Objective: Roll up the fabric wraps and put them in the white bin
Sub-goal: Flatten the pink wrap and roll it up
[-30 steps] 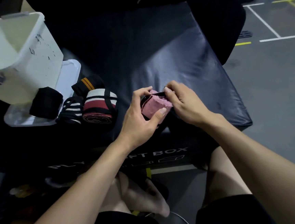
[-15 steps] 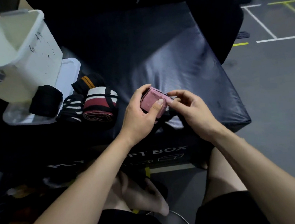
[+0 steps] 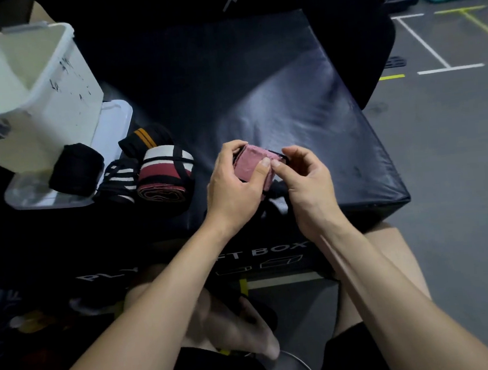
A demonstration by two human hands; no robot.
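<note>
Your left hand (image 3: 231, 191) grips the pink roll (image 3: 253, 166), thumb pressed across its front; your right hand (image 3: 307, 185) pinches its black strap at the right edge, above the black box (image 3: 336, 135). Left: four rolled wraps (image 3: 163, 175), then the white bin (image 3: 61, 97).

white bin (image 3: 51, 92): left side cut off by the picture's edge at 9 o'clock.
pink wrap (image 3: 251, 166): lower part hidden behind the left hand (image 3: 231, 191).
box lettering (image 3: 272, 250): middle letters covered by forearms.
</note>
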